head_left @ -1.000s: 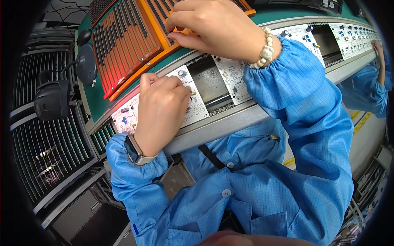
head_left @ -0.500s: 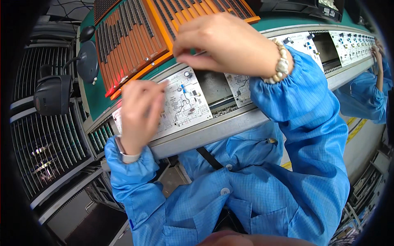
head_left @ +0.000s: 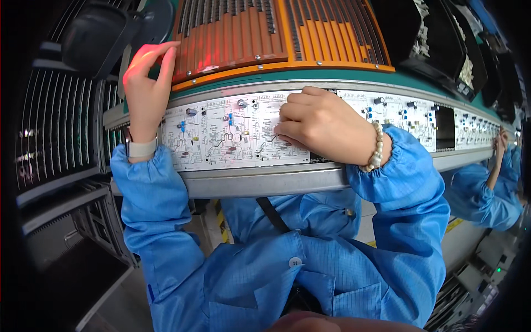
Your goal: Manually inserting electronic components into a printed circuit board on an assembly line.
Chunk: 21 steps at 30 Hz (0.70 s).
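Black device [head_left: 97, 41], slatted rack [head_left: 58, 127] and dark bins [head_left: 437, 52] around a green bench top [head_left: 354, 79].
The device is at the upper left, just beside a round black base [head_left: 159, 22]; the rack's upright slats show lower down on that side. White pieces [head_left: 422, 25] lie in the bins at the upper right. A co-worker [head_left: 481, 191] in blue is at the right edge, and below that grey equipment [head_left: 494, 252] shows a small green light [head_left: 499, 270]. Yellow tape [head_left: 454, 223] marks the floor.

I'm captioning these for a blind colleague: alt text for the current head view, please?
A blue-sleeved person's right hand is over white circuit boards on a metal rail; the left hand is beside an orange rack. Another person's hand shows at far right.
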Motion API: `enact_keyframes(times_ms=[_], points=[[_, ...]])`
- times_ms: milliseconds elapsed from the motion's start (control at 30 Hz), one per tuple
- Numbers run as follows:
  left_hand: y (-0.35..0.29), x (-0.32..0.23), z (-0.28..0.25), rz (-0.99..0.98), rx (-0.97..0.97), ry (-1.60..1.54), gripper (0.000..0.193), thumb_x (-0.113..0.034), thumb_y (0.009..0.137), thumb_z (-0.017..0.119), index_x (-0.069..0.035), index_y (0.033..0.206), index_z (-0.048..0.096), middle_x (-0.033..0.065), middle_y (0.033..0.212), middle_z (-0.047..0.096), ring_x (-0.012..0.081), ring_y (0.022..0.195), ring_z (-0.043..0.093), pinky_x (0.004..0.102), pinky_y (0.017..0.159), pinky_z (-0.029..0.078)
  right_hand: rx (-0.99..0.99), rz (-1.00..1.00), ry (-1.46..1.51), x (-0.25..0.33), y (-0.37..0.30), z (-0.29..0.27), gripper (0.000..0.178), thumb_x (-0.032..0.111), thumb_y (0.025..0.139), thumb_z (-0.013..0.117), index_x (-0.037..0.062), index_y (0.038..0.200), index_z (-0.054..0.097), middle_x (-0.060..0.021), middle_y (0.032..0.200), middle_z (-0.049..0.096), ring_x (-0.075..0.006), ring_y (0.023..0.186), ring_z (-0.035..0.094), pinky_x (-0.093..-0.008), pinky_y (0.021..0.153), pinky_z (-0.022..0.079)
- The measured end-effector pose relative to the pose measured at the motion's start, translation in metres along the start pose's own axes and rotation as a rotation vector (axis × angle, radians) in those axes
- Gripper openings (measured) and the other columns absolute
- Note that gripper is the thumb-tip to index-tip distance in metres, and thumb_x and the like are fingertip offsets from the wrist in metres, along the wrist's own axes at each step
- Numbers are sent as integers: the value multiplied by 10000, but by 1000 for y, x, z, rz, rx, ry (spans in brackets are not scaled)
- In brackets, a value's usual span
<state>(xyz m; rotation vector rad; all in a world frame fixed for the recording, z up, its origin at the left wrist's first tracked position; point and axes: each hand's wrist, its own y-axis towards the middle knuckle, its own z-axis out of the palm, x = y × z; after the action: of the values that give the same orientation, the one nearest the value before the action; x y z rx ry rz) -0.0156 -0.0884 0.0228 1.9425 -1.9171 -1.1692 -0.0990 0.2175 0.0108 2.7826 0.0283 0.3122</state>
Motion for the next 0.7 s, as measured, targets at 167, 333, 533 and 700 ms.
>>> enact_keyframes(times_ms=[167,333,533,700], points=[[-5,27,-7,-107,27,-14,180,-104,959,649,-23,1101,723,88,957,710,182,888,688,278,833,510,77,27,16,1,2,-1,155,147,799,762,53,921,749,-39,881,678,-208,870,659,-342,805,514],[-10,53,-8,-114,-11,-90,182,-136,952,662,-55,1099,730,91,912,680,177,845,675,276,795,500,90,18,32,3,7,-6,155,129,791,782,52,922,748,-56,870,686,-220,850,660,-346,794,517],[-14,83,-11,-65,-12,51,190,-156,943,662,-55,1096,714,95,871,654,221,810,658,296,762,500,17,65,120,23,17,1,179,109,759,824,65,915,747,-56,848,674,-234,817,644,-354,776,501],[-24,110,-10,-202,80,79,212,-153,947,681,-43,1126,706,46,925,690,120,780,614,255,744,493,21,115,162,36,21,13,139,107,763,815,74,870,733,-45,808,637,-219,774,617,-347,749,455]])
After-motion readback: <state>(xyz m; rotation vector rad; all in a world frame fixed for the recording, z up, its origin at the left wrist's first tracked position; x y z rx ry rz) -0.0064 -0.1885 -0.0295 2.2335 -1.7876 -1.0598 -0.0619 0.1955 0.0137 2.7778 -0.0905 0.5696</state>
